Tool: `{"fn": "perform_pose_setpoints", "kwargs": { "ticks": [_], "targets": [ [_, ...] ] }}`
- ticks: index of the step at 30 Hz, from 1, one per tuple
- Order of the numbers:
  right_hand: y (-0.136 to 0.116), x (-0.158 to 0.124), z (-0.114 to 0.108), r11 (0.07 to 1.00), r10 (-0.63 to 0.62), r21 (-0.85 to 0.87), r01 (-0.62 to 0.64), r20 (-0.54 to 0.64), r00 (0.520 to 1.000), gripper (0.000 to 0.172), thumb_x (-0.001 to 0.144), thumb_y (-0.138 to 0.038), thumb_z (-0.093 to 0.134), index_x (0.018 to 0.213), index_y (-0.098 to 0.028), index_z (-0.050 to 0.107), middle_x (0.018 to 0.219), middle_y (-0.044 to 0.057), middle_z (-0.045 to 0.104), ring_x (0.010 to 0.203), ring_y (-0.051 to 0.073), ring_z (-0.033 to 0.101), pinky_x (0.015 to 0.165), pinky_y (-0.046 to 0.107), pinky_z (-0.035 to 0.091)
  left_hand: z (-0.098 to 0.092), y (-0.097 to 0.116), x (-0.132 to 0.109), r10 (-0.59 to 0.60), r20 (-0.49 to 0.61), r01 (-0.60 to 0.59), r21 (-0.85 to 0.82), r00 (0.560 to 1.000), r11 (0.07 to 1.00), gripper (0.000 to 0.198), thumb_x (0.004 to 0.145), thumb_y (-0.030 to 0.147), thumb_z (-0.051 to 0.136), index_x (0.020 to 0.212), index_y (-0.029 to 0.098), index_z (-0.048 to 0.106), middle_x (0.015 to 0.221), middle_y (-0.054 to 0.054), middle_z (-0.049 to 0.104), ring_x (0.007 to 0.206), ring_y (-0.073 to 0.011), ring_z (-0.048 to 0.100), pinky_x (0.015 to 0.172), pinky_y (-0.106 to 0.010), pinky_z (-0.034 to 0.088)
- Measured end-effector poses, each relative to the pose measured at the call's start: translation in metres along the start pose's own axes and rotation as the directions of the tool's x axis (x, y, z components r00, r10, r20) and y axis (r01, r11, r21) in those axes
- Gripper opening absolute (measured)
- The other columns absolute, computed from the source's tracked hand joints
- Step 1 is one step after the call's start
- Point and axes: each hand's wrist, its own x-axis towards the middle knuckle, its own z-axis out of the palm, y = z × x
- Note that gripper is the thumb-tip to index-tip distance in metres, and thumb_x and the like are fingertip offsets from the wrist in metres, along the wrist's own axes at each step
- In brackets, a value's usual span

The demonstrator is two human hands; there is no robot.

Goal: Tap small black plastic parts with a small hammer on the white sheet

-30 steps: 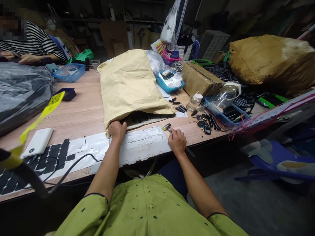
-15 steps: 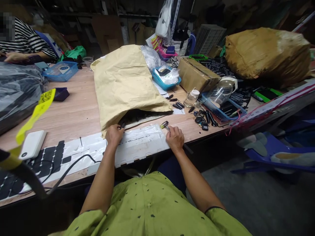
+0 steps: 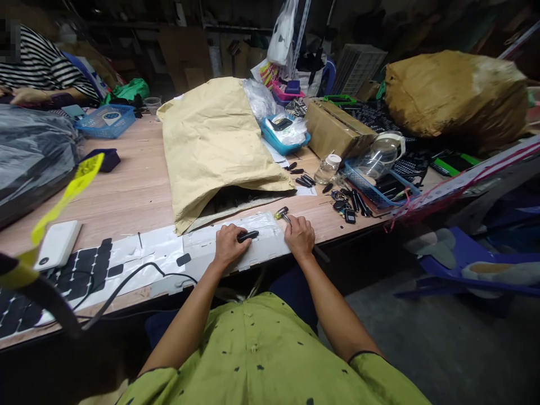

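My left hand [image 3: 226,246] is closed on a small black oblong part [image 3: 248,235] and rests on the white plastic panel [image 3: 198,247] at the table's front edge. My right hand [image 3: 300,238] is closed round the black handle of a small hammer [image 3: 282,214], whose yellow-tipped head lies on the panel's right end. Just behind both hands lies a big tan paper sack [image 3: 215,143], its open mouth showing dark parts [image 3: 236,197] inside.
Black keycaps and a cable [image 3: 126,284] cover the panel's left part, beside a white power bank [image 3: 57,244]. Blue baskets [image 3: 379,188], a jar, a cardboard box [image 3: 337,129] and small black parts crowd the right. A person in stripes sits far left.
My left hand drew a black part out of the sack's mouth and carried it right onto the white panel. My right hand stayed on the hammer.
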Motion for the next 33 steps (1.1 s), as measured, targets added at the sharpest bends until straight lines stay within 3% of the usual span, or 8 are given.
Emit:
{"fn": "perform_pose_setpoints", "kwargs": {
  "ticks": [5, 8, 12, 15, 22, 33],
  "targets": [
    [0.004, 0.003, -0.006, 0.996, 0.006, 0.083, -0.012, 0.074, 0.997, 0.032, 0.090, -0.015, 0.055, 0.115, -0.023, 0.073, 0.096, 0.009, 0.064, 0.090, 0.023, 0.054, 0.075, 0.032, 0.040, 0.004, -0.003, 0.002, 0.013, 0.024, -0.013, -0.032, 1.000, 0.999, 0.018, 0.085, 0.033, 0.069, 0.098, 0.028, 0.079, 0.091, -0.005, 0.071, 0.095, -0.0269, 0.057, 0.086, -0.040, 0.043],
    [-0.001, -0.003, -0.014, 0.971, 0.012, 0.239, -0.029, 0.070, 0.997, 0.032, 0.091, -0.016, 0.053, 0.115, -0.023, 0.074, 0.097, 0.008, 0.067, 0.090, 0.022, 0.059, 0.077, 0.032, 0.046, 0.006, -0.004, 0.002, 0.015, 0.024, -0.013, -0.052, 1.000, 0.999, 0.018, 0.085, 0.035, 0.070, 0.098, 0.028, 0.080, 0.092, -0.005, 0.071, 0.095, -0.0271, 0.056, 0.086, -0.040, 0.043],
    [-0.018, -0.020, -0.026, 0.846, -0.037, 0.533, -0.007, 0.073, 0.997, 0.032, 0.094, -0.021, 0.049, 0.113, -0.022, 0.075, 0.103, 0.008, 0.072, 0.091, 0.021, 0.066, 0.081, 0.032, 0.053, 0.008, -0.006, 0.002, 0.040, 0.017, -0.039, -0.063, 0.999, 0.997, 0.019, 0.086, 0.037, 0.070, 0.099, 0.029, 0.081, 0.090, -0.005, 0.070, 0.094, -0.0260, 0.055, 0.085, -0.039, 0.042],
    [-0.031, -0.031, -0.035, 0.765, -0.080, 0.644, 0.005, 0.087, 0.993, 0.031, 0.094, -0.024, 0.050, 0.110, -0.022, 0.076, 0.101, 0.008, 0.074, 0.090, 0.020, 0.068, 0.081, 0.032, 0.056, 0.009, -0.008, 0.002, 0.055, 0.015, -0.053, -0.071, 0.998, 0.996, 0.020, 0.087, 0.038, 0.069, 0.101, 0.030, 0.082, 0.088, -0.004, 0.069, 0.091, -0.0248, 0.055, 0.084, -0.039, 0.042],
    [-0.038, -0.044, -0.039, 0.744, -0.122, 0.666, 0.046, 0.068, 0.990, 0.030, 0.094, -0.025, 0.051, 0.111, -0.023, 0.076, 0.100, 0.008, 0.075, 0.095, 0.021, 0.070, 0.088, 0.034, 0.057, 0.012, -0.009, 0.003, 0.064, 0.007, -0.064, -0.062, 0.998, 0.996, 0.019, 0.087, 0.038, 0.071, 0.100, 0.032, 0.083, 0.087, -0.004, 0.069, 0.088, -0.0235, 0.056, 0.083, -0.038, 0.042],
    [-0.050, -0.047, -0.041, 0.730, -0.179, 0.678, 0.086, 0.069, 0.981, 0.031, 0.095, -0.023, 0.049, 0.112, -0.024, 0.076, 0.097, 0.007, 0.074, 0.092, 0.021, 0.070, 0.085, 0.032, 0.058, 0.013, -0.005, 0.002, 0.046, 0.022, -0.045, -0.041, 0.999, 0.998, 0.020, 0.086, 0.037, 0.070, 0.101, 0.033, 0.083, 0.088, -0.005, 0.069, 0.090, -0.0244, 0.056, 0.084, -0.040, 0.041]
  ]
}}
